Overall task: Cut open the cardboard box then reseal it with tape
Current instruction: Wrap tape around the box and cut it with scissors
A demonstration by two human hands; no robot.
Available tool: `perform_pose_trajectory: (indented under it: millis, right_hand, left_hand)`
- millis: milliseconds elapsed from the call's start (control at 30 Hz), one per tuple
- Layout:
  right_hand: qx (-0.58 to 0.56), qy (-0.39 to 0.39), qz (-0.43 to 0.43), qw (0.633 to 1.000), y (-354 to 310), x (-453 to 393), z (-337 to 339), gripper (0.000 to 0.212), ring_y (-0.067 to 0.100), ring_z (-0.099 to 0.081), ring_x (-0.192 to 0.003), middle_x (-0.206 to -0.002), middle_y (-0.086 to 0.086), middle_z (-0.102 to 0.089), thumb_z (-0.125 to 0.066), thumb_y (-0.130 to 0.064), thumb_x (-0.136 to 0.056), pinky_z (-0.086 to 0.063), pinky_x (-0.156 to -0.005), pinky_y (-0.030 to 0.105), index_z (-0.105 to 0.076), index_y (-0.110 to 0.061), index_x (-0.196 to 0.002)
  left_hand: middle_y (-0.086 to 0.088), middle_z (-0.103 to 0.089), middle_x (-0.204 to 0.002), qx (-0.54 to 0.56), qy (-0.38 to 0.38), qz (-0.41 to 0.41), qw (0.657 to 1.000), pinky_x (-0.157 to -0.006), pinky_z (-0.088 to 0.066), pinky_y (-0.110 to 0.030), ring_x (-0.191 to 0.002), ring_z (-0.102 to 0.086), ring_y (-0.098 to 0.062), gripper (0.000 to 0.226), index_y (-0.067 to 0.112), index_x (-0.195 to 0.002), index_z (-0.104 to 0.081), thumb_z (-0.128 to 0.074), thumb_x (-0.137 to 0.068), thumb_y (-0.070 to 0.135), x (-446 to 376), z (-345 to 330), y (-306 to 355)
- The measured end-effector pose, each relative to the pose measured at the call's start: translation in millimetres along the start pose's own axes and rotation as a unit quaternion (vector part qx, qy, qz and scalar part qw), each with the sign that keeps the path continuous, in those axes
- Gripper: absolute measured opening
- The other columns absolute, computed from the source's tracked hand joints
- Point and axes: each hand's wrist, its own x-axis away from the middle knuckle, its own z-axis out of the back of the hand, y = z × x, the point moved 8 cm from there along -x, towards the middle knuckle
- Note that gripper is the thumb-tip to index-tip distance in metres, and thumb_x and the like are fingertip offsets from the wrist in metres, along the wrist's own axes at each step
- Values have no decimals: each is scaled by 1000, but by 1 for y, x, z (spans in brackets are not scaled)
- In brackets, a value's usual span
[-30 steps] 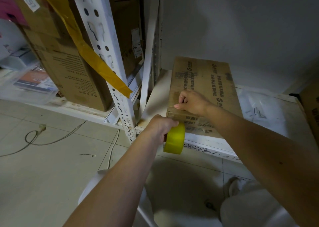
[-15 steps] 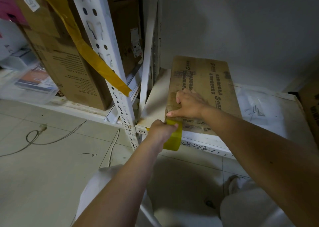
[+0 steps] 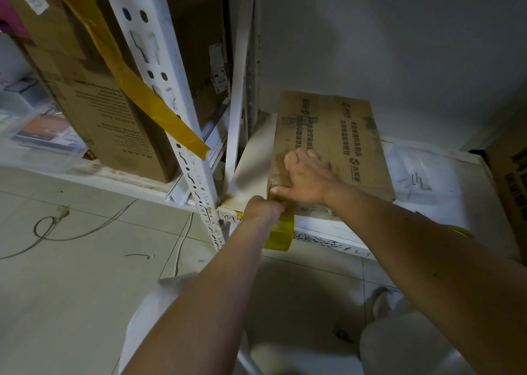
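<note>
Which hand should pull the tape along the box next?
Left. The left hand already grips the tape roll at the box's near edge, while the right hand presses on the box top.

Flat brown cardboard box (image 3: 333,135) lies on the shelf, yellow tape roll (image 3: 281,232) at its near edge.

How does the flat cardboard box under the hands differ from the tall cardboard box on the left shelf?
The flat box lies low on the shelf, its broad printed face up; the tall box stands upright on its shelf. The right hand presses on the flat box while the left hand holds the yellow tape roll at its front edge; nobody touches the tall box. Both are brown printed cardboard.
</note>
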Motion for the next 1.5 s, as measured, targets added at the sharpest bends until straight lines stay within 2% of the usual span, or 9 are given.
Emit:
perform_pose_trajectory:
  millis: [67, 200, 300, 500, 633, 1100, 1200, 1300, 1500]
  right_hand:
    - [7, 2, -3, 1000, 0, -1, -3, 63, 23, -42, -111, -116, 4, -44, -54, -72, -75, -38, -97, 44, -38, -21, -108]
    - [18, 12, -10, 1000, -1, -2, -7, 64, 24, -41, -112, -117, 4, -43, -49, -75, -74, -38, -97, 45, -37, -22, -108]
    - [18, 4, -4, 1000, -2, -4, -8, 66, 25, -40, -117, -122, 5, -42, -50, -72, -77, -36, -98, 44, -39, -20, -115]
    - [7, -50, 57, 997, 1, 0, -4, 49, 23, -38, -116, -120, 4, -40, -61, -52, -82, -38, -97, 42, -37, -19, -110]
    - [-3, -62, 59, 996, 1, 1, -3, 47, 22, -37, -116, -119, 2, -39, -64, -47, -82, -36, -97, 41, -37, -19, -109]
    - [-10, 25, -39, 999, 5, 0, -9, 74, 24, -40, -115, -121, 4, -44, -52, -79, -69, -37, -99, 45, -42, -19, -113]
    - [-83, 55, 7, 995, 19, 19, 3, 47, 17, -44, -104, -110, -1, -49, -49, -65, -83, -41, -92, 39, -45, -23, -103]
    - [-130, 110, 12, 985, 47, 53, 17, 21, 13, -47, -85, -95, -2, -50, -43, -40, -98, -41, -74, 31, -45, -19, -96]
    - [-176, 202, -116, 957, 132, 113, 21, 21, 19, -53, -73, -83, 6, -54, -33, -25, -103, -43, -64, 32, -47, -12, -93]
  left_hand:
    - [-13, -61, -105, -1, 0, -9, 1000, -95, -50, -45, -99, -60, -30, 32, 13, -78, -43, -73, -82, 24, 1, 2, 5]
    - [-6, -59, -98, -36, 17, -52, 998, -93, -51, -41, -99, -59, -28, 45, 11, -109, -46, -74, -79, 29, -3, 5, 6]
    - [-1, -57, -86, -25, 4, -85, 996, -78, -47, -34, -85, -56, -22, 30, 15, -101, -47, -71, -84, 22, 0, 4, 3]
    - [-10, -62, -104, 16, -53, -52, 997, -88, -54, -48, -97, -63, -30, 47, 24, -114, -43, -74, -78, 21, 6, -2, -6]
    - [-10, -63, -106, 26, -51, -34, 998, -93, -52, -51, -100, -62, -31, 36, 24, -100, -47, -74, -78, 18, 7, -6, -5]
    - [-17, -66, -103, 74, -87, -4, 993, -85, -55, -55, -95, -67, -34, 32, 16, -91, -52, -76, -76, 3, -11, -9, -3]
    - [-15, -63, -99, 97, -89, -4, 991, -71, -56, -41, -86, -64, -30, 33, 14, -96, -50, -76, -78, 2, -9, -9, -4]
    - [-15, -63, -104, 100, -80, -4, 992, -75, -56, -43, -96, -64, -33, 39, 11, -104, -52, -78, -76, 4, -9, -7, -4]
    - [-18, -66, -110, 72, -60, 4, 996, -85, -54, -58, -97, -66, -38, 63, 9, -113, -58, -82, -55, 13, -22, -15, -7]
